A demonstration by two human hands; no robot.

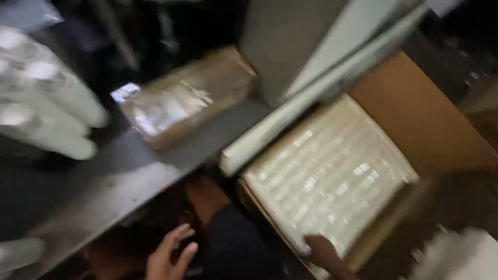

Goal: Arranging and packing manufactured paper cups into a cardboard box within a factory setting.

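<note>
— Hands first: where are they, measured from the open cardboard box [444, 131]?

— Right hand [320, 250] is at the box's near corner, fingertips resting on the edge of the pale grid of small wrapped items [331, 172] packed inside. Its fingers look curled down onto that edge, closing on nothing that I can make out (motion blur softens everything here). Left hand [168, 266] hangs left of the box and below its near corner, palm open, fingers spread, holding nothing, touching nothing.

— So which hand is nearer the box?

— The right one, plainly; it is already in contact, while the left is well apart, with a dark gap between it and the box.

— How does the box lie from that right hand?

— Up and away from it. The box's long axis runs on a diagonal from the near corner towards the far right, brown flap [428, 114] standing open on the far side. The right forearm comes in from the lower right, so the hand meets the box across its near corner.

— Anything else around the box?

— Left of it, a grey shelf [104, 187] carries a shiny wrapped brown package [186, 94]; further left again, a bundle of white tubes [28, 91]. Just right of the box and below it sits a white block, too blurred to identify. A pale long panel [327, 86] leans along the box's upper-left side.
</note>
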